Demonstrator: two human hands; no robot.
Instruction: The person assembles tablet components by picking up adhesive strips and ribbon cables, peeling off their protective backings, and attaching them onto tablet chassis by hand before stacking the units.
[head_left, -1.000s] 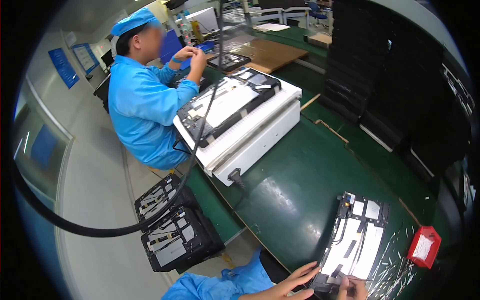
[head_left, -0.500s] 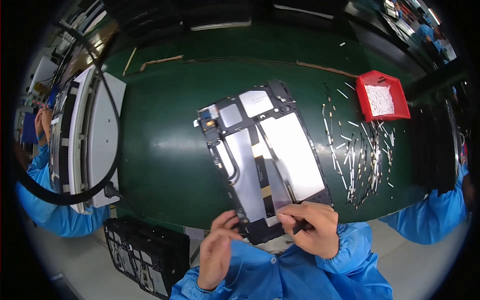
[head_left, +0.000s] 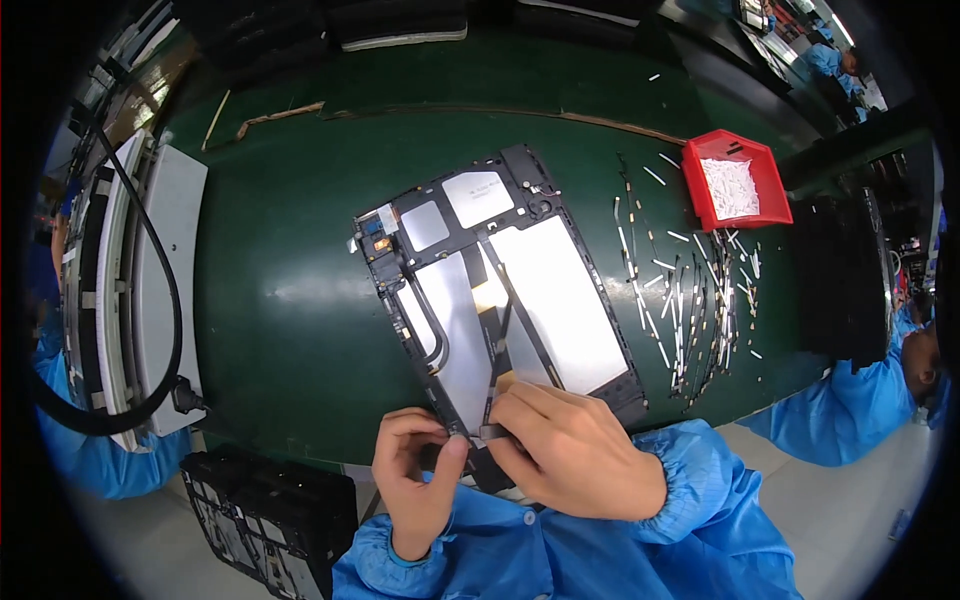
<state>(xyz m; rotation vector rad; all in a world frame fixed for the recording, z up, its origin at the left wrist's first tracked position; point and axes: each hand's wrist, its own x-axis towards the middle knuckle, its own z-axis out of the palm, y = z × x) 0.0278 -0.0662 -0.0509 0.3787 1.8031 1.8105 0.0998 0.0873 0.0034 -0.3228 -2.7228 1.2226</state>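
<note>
- On the green table (head_left: pixel 290 370): the device (head_left: pixel 560 300) is lying aslant, its near end reaching the edge at the person's front.
- Left hand (head_left: pixel 415 475): half a second ago hanging loose-fingered beside the near left edge; now bending thumb and fingers at that edge. Cannot tell if it is pinching anything.
- Right hand (head_left: pixel 580 455): now working closer to the left, fingers curling together over the near end; hidden fingertips, so cannot tell what they are grasping.
- Dark strip (head_left: pixel 503 335): slanting down toward the right fingers.
- Right of the device: loose slivers (head_left: pixel 700 320) are lying scattered, unchanged, the red bin (head_left: pixel 768 190) holding white pieces beyond.
</note>
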